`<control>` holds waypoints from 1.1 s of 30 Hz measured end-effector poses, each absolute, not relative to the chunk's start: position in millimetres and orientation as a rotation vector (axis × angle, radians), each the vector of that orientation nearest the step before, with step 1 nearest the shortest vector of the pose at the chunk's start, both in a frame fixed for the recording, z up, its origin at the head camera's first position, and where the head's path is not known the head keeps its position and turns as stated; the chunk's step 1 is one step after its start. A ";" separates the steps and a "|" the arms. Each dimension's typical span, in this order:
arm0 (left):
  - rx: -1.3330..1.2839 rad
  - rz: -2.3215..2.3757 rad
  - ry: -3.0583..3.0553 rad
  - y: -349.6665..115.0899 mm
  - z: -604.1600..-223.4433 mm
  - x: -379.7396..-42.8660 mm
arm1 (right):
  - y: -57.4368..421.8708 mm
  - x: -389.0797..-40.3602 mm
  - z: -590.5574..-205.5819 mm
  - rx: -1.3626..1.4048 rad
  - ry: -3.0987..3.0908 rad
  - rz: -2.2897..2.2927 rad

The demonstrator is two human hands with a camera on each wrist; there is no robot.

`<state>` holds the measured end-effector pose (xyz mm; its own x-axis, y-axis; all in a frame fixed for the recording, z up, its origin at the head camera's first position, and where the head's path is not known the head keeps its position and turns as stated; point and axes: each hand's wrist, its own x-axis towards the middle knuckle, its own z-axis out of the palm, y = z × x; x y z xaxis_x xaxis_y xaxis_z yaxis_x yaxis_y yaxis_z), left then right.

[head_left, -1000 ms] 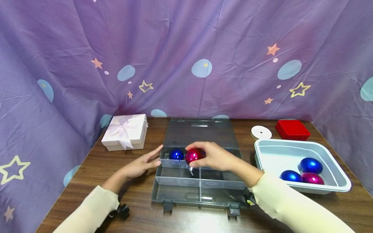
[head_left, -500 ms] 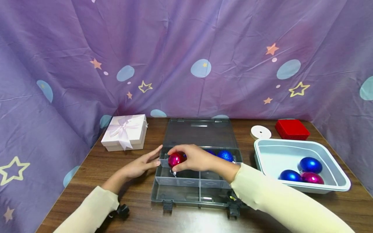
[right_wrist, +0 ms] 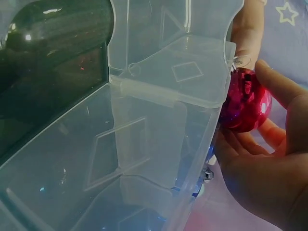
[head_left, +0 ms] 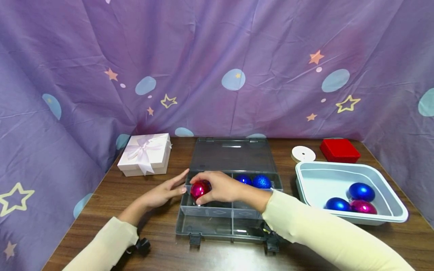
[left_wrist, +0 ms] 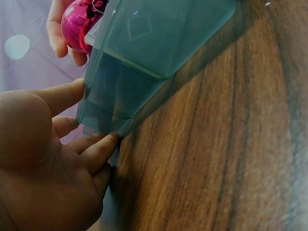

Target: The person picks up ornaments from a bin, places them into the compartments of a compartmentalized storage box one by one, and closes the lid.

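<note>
My right hand (head_left: 220, 187) holds a shiny magenta Christmas bauble (head_left: 199, 190) between thumb and fingers, over the left side of a divided clear plastic organizer box (head_left: 207, 225). In the right wrist view the bauble (right_wrist: 246, 100) is close beside the divider walls, its wire loop near the thumb. My left hand (head_left: 163, 192) touches the box's left side with extended fingers; the left wrist view shows these fingertips (left_wrist: 113, 136) against the wall. Two blue baubles (head_left: 262, 181) sit in the back right compartment. The back left compartment is largely hidden behind my right hand.
A pale blue tub (head_left: 305, 177) on the right holds two blue baubles and a magenta one. Behind it are a white ribbon spool (head_left: 303, 154) and a red box (head_left: 340, 150). At back left stands a white gift box (head_left: 145, 153). The organizer's lid (head_left: 233, 155) lies folded back.
My right hand has carried the magenta bauble leftward across the organizer and slightly nearer the front. The back right blue baubles have come into view. The left hand stays at the box's side.
</note>
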<state>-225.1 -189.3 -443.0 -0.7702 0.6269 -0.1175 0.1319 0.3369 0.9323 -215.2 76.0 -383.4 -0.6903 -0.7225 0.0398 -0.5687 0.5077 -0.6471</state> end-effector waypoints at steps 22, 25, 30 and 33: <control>0.637 1.429 2.139 -187.9 -441.2 -225.2 | 90.9 -215.8 -372.6 -1.019 2.397 -1.079; 0.629 1.435 2.139 -187.6 -441.1 -225.2 | 97.5 -215.1 -368.9 -1.003 2.381 -1.111; 0.654 1.447 2.128 -187.5 -442.9 -225.8 | 110.8 -213.2 -364.2 -0.990 2.386 -1.146; 0.647 1.446 2.129 -187.3 -443.1 -225.7 | 120.8 -211.2 -362.1 -0.982 2.409 -1.145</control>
